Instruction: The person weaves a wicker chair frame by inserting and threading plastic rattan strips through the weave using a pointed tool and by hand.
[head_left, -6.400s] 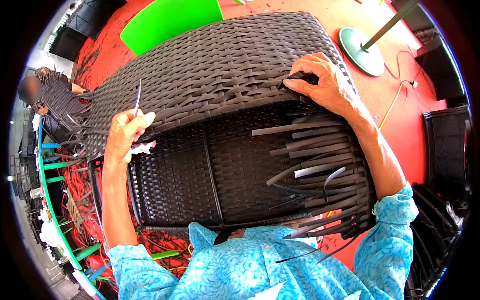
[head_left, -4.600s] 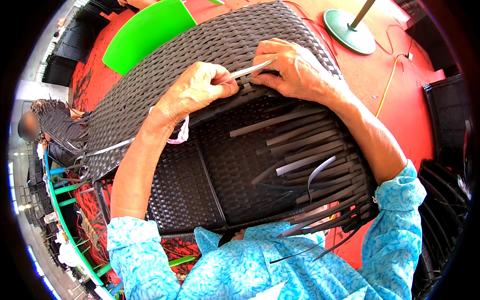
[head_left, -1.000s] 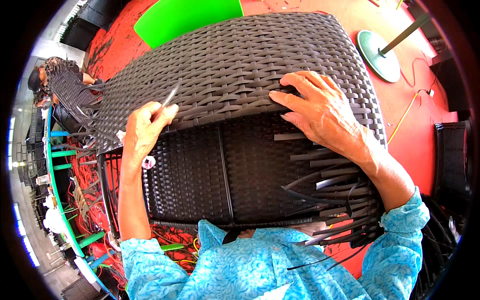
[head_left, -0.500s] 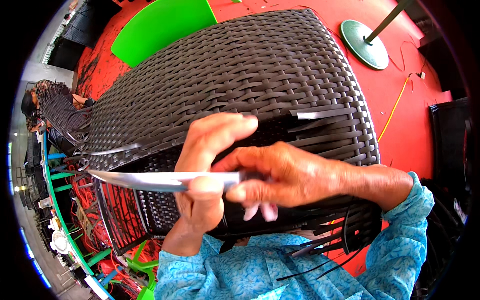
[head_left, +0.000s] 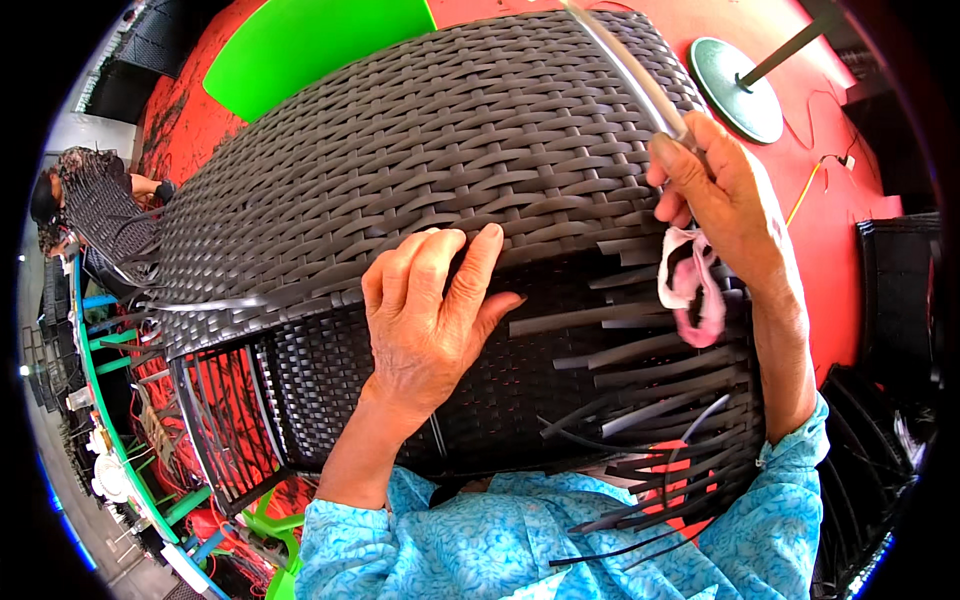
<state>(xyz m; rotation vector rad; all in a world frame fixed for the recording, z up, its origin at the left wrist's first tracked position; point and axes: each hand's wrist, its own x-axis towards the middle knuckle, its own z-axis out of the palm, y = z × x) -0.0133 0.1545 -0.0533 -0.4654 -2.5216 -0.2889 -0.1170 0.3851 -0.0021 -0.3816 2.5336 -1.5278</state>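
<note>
A dark brown woven rattan-like furniture piece lies across my front. Its weave ends at an edge above a dark hollow, and loose flat strips stick out along the right side. My left hand rests on that weave edge, fingertips down on the strips and thumb apart, holding nothing visible. Raised over the right part of the weave, my right hand is closed round a knife, its long blade pointing up and away to the left. The handle is hidden in my fingers. A pink and white cloth loop hangs below that hand.
A bright green chair stands beyond the weave on the red floor. Back right are a round green stand base and a yellow cable. At far left, another person's arm shows beside a second woven piece.
My right hand has swung up and right with the knife, whose blade turned from pointing left to pointing upward. My left hand has come off the blade and down onto the weave edge.
</note>
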